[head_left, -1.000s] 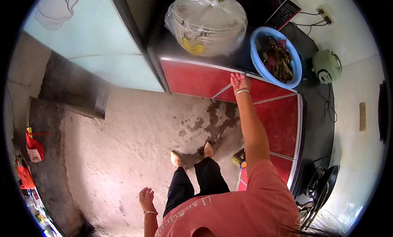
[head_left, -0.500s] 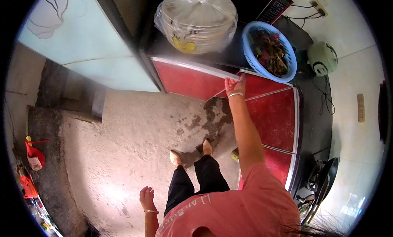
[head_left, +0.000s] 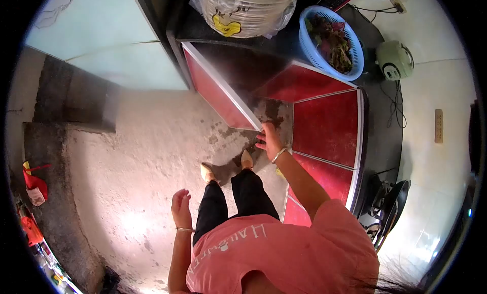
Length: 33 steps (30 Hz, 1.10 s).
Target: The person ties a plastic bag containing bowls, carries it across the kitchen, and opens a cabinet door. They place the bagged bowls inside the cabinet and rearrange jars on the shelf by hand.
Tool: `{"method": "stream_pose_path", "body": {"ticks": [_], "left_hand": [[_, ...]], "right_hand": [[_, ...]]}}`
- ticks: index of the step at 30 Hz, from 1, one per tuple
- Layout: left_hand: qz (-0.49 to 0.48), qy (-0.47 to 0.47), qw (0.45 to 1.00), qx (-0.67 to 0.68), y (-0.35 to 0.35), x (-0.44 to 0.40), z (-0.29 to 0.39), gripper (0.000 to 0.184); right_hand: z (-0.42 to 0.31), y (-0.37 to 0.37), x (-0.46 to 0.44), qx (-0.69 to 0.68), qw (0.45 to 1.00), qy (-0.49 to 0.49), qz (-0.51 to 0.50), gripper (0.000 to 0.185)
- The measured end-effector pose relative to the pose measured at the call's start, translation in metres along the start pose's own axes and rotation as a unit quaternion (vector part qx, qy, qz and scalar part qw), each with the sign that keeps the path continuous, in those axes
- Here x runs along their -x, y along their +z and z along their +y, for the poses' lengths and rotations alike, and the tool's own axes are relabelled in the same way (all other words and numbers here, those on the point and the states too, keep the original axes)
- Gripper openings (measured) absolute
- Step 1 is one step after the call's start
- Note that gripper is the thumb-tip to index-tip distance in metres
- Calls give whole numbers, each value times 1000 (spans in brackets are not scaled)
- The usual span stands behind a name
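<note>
My right hand [head_left: 271, 140] grips the outer corner of a red cabinet door [head_left: 215, 93] with a silver edge, which stands swung out from under the dark counter. Behind the door the dark inside of the cabinet [head_left: 238, 65] shows, its contents too dim to make out. Nothing is in my left hand [head_left: 180, 208], which hangs over the floor at my side with its fingers loosely bent and apart.
On the counter are plates [head_left: 248, 12] stacked in a clear plastic bag, a blue basket [head_left: 359, 58] of leafy greens and a green rice cooker [head_left: 394, 60] with its cord. A pale blue panel [head_left: 101, 25] stands at left. The concrete floor [head_left: 142, 157] has wet patches.
The cabinet door has swung from nearly closed to wide, with my right hand moving down and left along with it. The view has shifted slightly; my left hand still hangs free.
</note>
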<state>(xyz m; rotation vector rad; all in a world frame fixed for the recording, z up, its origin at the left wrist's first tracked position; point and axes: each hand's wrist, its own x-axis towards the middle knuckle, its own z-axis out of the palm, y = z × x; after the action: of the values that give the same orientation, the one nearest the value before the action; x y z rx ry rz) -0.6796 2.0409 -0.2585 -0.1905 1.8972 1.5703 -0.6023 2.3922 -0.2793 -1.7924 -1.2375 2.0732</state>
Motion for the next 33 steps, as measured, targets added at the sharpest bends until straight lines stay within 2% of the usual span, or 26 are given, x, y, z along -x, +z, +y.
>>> {"method": "stream_pose_path", "body": {"ticks": [2,4,5,6,7,8,10,11,12,14,16,17,18,20,22,23,24,25,26,28,30,31,33], "left_hand": [[-46,52,996,-58,9,-14,2,27],[-92,72,989,-95,27,-29,13,35],[-104,65,986,-112,39,-34,21,39],[-116,59,983,-129,50,-41,29,44],[-126,79,975,-162,59,-52,26,56],[-111,113,973,-170,68,-62,27,60],[-76,176,964,-187,87,-78,27,66],[-59,210,956,-197,90,-90,19,74],[-45,232,955,-179,92,-97,16,71],[4,137,989,-54,82,-117,-17,62],[111,260,952,-113,68,-133,-17,49],[154,294,935,-126,66,-136,-8,43],[178,283,938,-95,61,-142,-7,41],[176,237,955,-9,38,-155,-22,36],[280,249,923,-87,31,-167,-20,30],[318,273,907,-41,29,-176,-23,27],[346,280,893,-66,34,-178,-11,30],[344,316,884,-28,26,-186,-20,31],[340,354,871,9,19,-196,-29,33],[393,389,833,-24,15,-207,-32,33],[424,424,798,-59,22,-215,-32,38],[430,429,791,-76,20,-222,-38,39],[431,464,770,-79,27,-241,-51,40]], "right_hand": [[13,12,9,47,996,-16,-74,58],[37,19,5,195,970,-82,-122,43],[46,27,6,312,920,-178,-155,37],[54,37,7,420,847,-270,-184,33],[59,51,12,392,847,-292,-208,32],[61,68,18,364,846,-313,-234,31],[63,94,24,356,778,-442,-270,26],[54,109,31,324,807,-374,-321,24],[49,122,34,291,830,-301,-368,23],[59,145,22,261,801,-333,-423,23],[19,157,32,220,777,-331,-489,24],[36,164,17,295,726,-430,-449,26],[41,167,9,321,718,-437,-437,28],[41,168,-8,249,722,-491,-420,27],[52,165,-54,247,727,-480,-425,26],[56,159,-83,268,734,-469,-412,23],[64,153,-119,314,721,-482,-387,19],[80,147,-164,314,753,-442,-373,19],[103,141,-214,326,763,-448,-332,20],[115,132,-299,354,798,-390,-293,22],[103,133,-363,430,805,-351,-207,29],[109,132,-404,379,813,-408,-173,30],[99,140,-470,397,781,-466,-122,32]]}}
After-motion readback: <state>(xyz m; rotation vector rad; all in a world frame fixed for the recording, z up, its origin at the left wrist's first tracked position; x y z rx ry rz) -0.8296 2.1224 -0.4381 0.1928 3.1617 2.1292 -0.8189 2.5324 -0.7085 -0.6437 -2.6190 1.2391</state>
